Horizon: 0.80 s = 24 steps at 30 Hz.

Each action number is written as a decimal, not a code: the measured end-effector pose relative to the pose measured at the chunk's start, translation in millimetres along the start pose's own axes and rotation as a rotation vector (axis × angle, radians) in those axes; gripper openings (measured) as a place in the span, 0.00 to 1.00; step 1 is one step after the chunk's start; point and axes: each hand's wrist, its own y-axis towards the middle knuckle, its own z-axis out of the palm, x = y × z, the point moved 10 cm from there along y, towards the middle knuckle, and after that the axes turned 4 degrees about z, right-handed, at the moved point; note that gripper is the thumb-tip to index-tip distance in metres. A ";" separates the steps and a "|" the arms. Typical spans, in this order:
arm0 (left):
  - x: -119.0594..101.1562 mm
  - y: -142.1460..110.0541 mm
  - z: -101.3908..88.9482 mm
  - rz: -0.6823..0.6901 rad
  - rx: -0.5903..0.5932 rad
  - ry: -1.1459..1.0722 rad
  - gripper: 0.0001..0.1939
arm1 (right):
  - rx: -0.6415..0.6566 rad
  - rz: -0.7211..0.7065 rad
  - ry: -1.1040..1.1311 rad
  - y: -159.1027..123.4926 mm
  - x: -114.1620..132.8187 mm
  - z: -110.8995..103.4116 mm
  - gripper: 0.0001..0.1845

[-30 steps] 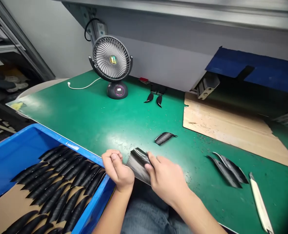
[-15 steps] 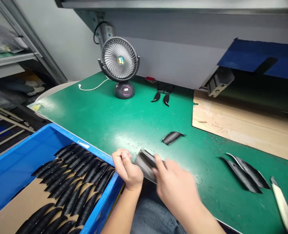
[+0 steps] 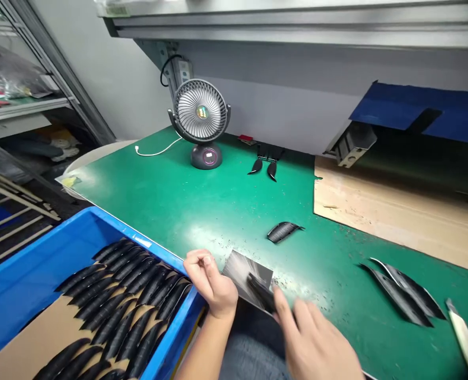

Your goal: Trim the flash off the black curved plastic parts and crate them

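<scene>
My right hand (image 3: 313, 332) grips a black curved plastic piece (image 3: 261, 291), its far end on a dark grey sheet (image 3: 240, 266) that looks like sandpaper, scuffed pale across the middle. The sheet lies at the table's near edge. My left hand (image 3: 212, 282) is curled into a loose fist, its lower side against the sheet's left edge; nothing shows in its fingers. Beyond the sheet lies another black curved piece (image 3: 284, 231). Two more black pieces (image 3: 402, 293) rest side by side to the right, near a knife with a pale handle (image 3: 464, 338).
A blue bin (image 3: 115, 224) at the left holds rows of black curved pieces on cardboard. On the green table (image 3: 158, 195) stand a fan (image 3: 201, 119) and, at the back, small black parts (image 3: 264, 166). Cardboard (image 3: 376, 211) covers the right rear, beneath a blue-covered fixture (image 3: 416, 111).
My right hand has moved toward me and to the right with the black piece, uncovering more of the sheet. My left hand stays by the sheet. The camera view has tilted up slightly.
</scene>
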 end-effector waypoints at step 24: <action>-0.4 0.2 3.3 0.028 0.010 -0.084 0.06 | 0.383 0.215 0.330 15.4 -44.4 28.4 0.20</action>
